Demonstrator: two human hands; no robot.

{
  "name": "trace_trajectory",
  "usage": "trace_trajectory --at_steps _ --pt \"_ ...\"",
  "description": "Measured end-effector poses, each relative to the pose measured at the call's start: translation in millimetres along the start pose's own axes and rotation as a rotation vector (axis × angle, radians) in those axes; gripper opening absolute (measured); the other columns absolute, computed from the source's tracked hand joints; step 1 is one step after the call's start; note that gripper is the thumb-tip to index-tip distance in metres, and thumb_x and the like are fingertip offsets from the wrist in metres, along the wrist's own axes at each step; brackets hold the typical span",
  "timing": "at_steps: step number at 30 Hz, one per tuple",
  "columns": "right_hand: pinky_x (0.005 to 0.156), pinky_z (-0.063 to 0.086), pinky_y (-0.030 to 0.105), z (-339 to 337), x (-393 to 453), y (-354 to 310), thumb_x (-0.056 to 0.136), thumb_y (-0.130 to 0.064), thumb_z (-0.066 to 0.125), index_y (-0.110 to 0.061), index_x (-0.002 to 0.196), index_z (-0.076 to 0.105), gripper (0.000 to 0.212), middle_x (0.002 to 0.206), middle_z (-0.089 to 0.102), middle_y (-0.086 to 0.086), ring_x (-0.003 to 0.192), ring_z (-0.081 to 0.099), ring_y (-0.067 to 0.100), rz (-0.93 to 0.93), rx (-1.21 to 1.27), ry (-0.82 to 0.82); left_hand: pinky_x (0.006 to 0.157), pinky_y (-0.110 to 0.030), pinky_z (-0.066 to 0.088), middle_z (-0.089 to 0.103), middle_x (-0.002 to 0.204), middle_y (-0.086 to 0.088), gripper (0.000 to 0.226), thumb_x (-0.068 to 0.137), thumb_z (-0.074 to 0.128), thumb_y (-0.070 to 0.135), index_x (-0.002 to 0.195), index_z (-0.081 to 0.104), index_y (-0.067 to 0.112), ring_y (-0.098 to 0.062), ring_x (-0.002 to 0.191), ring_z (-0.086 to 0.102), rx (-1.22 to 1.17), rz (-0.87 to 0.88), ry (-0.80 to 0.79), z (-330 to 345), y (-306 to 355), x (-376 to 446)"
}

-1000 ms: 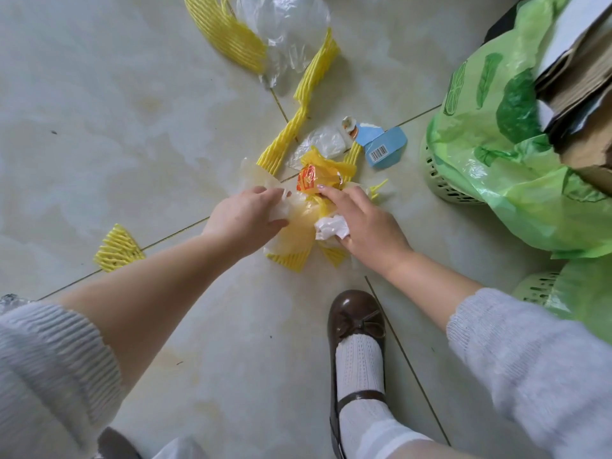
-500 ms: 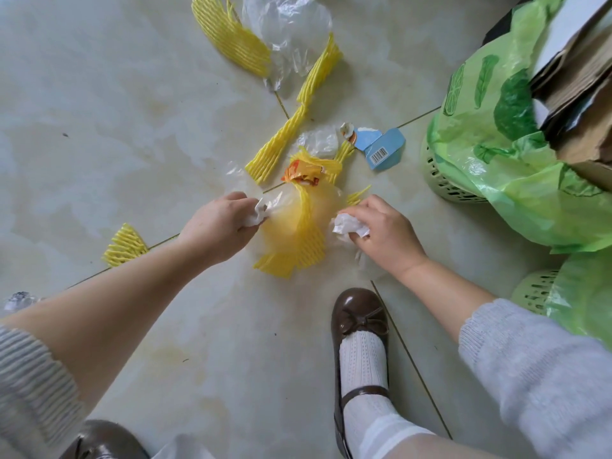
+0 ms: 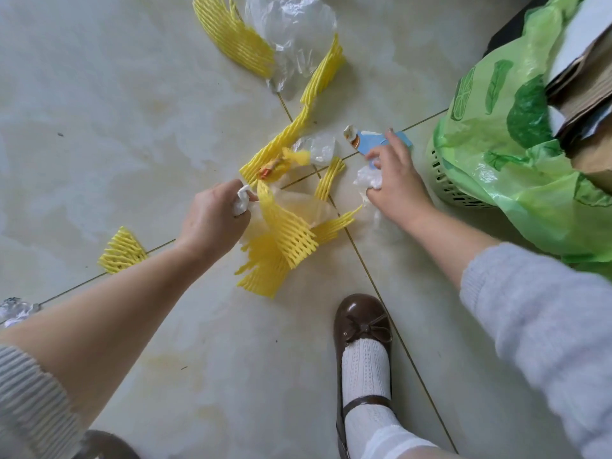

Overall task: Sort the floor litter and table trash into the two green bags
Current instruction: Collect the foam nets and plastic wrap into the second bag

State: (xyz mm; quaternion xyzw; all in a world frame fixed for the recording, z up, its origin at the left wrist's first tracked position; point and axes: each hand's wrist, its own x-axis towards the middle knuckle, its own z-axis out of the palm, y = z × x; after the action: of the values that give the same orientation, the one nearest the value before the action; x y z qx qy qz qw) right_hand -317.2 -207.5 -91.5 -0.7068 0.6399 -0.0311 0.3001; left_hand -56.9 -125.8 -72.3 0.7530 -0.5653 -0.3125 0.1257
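Note:
Litter lies on the pale tile floor. My left hand (image 3: 212, 220) is closed on a crumpled white tissue (image 3: 241, 202), beside a yellow foam net (image 3: 284, 233) with clear plastic film under it. My right hand (image 3: 394, 183) holds a white tissue wad (image 3: 367, 178) in the palm while its fingers rest on a blue torn carton piece (image 3: 367, 140). A yellow-orange snack wrapper (image 3: 276, 165) lies between the hands. A green printed bag (image 3: 510, 154) stands at the right, lining a basket.
More yellow foam netting (image 3: 231, 38) and a clear plastic bag (image 3: 291, 31) lie further away; a small net piece (image 3: 122, 251) is at the left. Cardboard (image 3: 589, 94) fills the green bag. The pale green basket (image 3: 447, 183) stands beside my right hand. My brown shoe (image 3: 361, 323) is below.
My hands have moved apart, each keeping a tissue. The right hand went right and away to the blue carton piece; the left hand pulled back left, and the yellow net now lies uncovered.

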Motion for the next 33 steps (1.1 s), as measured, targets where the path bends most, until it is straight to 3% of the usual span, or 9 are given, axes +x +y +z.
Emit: trace_trajectory --at_steps 2,5,11,16,18,21,24,27,33 --pt "0.100 0.041 0.035 -5.3 18.3 -2.8 0.080 -0.007 0.061 -0.022 0.143 0.029 0.072 0.159 0.001 0.007 0.132 0.041 0.026 0.088 -0.052 -0.073 0.063 -0.027 0.028 0.054 0.086 -0.005 0.017 0.085 0.055 0.008 0.101 0.056 0.008 -0.023 0.076 0.043 0.000 -0.008 0.017 0.3 -2.6 2.4" --pt "0.100 0.038 0.036 -6.2 36.0 -6.9 0.081 -0.026 0.069 -0.025 0.150 0.011 0.090 0.156 0.007 0.008 0.130 0.042 0.028 0.179 -0.197 -0.201 0.067 -0.026 0.029 0.055 0.095 -0.004 0.027 0.086 0.052 0.006 0.112 0.052 0.010 -0.025 0.082 0.046 -0.031 0.002 -0.002 -1.2 -3.3 3.3" --pt "0.089 0.043 0.037 -0.7 38.9 -3.1 0.080 -0.035 0.069 -0.017 0.134 0.036 0.066 0.134 0.038 0.014 0.110 0.054 0.035 0.210 -0.238 -0.133 0.070 -0.025 0.031 0.056 0.093 -0.002 0.022 0.085 0.062 0.025 0.104 0.056 0.016 -0.023 0.084 0.050 -0.086 0.027 -0.016 -2.7 -6.2 1.7" --pt "0.080 0.041 0.031 -1.1 31.1 -4.5 0.081 -0.034 0.069 -0.018 0.127 0.044 0.054 0.130 0.040 0.013 0.103 0.056 0.033 0.200 -0.214 -0.080 0.068 -0.032 0.037 0.057 0.087 -0.007 0.036 0.076 0.074 0.034 0.094 0.056 0.008 -0.026 0.081 0.050 0.014 0.011 -0.032 -5.2 -6.3 0.4" --pt "0.084 0.043 0.031 -0.3 23.0 -9.1 0.082 -0.027 0.067 -0.021 0.131 0.045 0.054 0.133 0.039 0.010 0.105 0.056 0.031 0.125 -0.153 -0.020 0.068 -0.034 0.038 0.058 0.085 -0.011 0.025 0.078 0.070 0.022 0.089 0.057 0.004 -0.030 0.083 0.052 0.015 0.008 -0.018 -6.4 -5.9 -0.5" --pt "0.089 0.048 0.035 1.8 2.6 -22.9 0.078 -0.013 0.065 -0.021 0.128 0.052 0.053 0.133 0.044 0.007 0.112 0.055 0.027 -0.212 -0.075 -0.014 0.065 -0.031 0.034 0.054 0.085 -0.011 0.010 0.075 0.062 0.007 0.079 0.053 0.005 -0.029 0.081 0.050 -0.016 0.004 -0.008 -9.2 -5.7 -2.0" --pt "0.085 0.052 0.040 10.7 -20.5 -35.4 0.076 -0.018 0.066 -0.024 0.136 0.044 0.064 0.145 0.036 0.003 0.118 0.052 0.024 -0.513 -0.207 -0.261 0.066 -0.026 0.029 0.049 0.092 -0.008 0.012 0.074 0.060 0.002 0.082 0.053 0.008 -0.025 0.084 0.048 -0.040 -0.001 0.000 -10.7 -6.8 -4.2" --pt "0.080 0.048 0.036 28.4 -39.7 -34.8 0.080 -0.028 0.065 -0.030 0.146 0.021 0.079 0.151 0.021 0.002 0.117 0.053 0.026 -0.576 -0.481 -0.512 0.072 -0.024 0.031 0.053 0.106 -0.012 0.020 0.075 0.058 -0.001 0.096 0.059 0.002 -0.027 0.094 0.051 -0.040 -0.024 0.015 -12.9 -7.6 -7.3" --pt "0.064 0.039 0.032 41.8 -60.7 -21.9 0.087 -0.020 0.055 -0.020 0.125 0.049 0.039 0.118 0.052 0.005 0.100 0.057 0.030 -0.518 -0.508 -0.387 0.062 -0.032 0.034 0.054 0.080 -0.013 0.013 0.078 0.053 0.001 0.088 0.050 0.007 -0.035 0.078 0.051 -0.008 -0.051 0.053 -21.2 -5.4 -21.7"
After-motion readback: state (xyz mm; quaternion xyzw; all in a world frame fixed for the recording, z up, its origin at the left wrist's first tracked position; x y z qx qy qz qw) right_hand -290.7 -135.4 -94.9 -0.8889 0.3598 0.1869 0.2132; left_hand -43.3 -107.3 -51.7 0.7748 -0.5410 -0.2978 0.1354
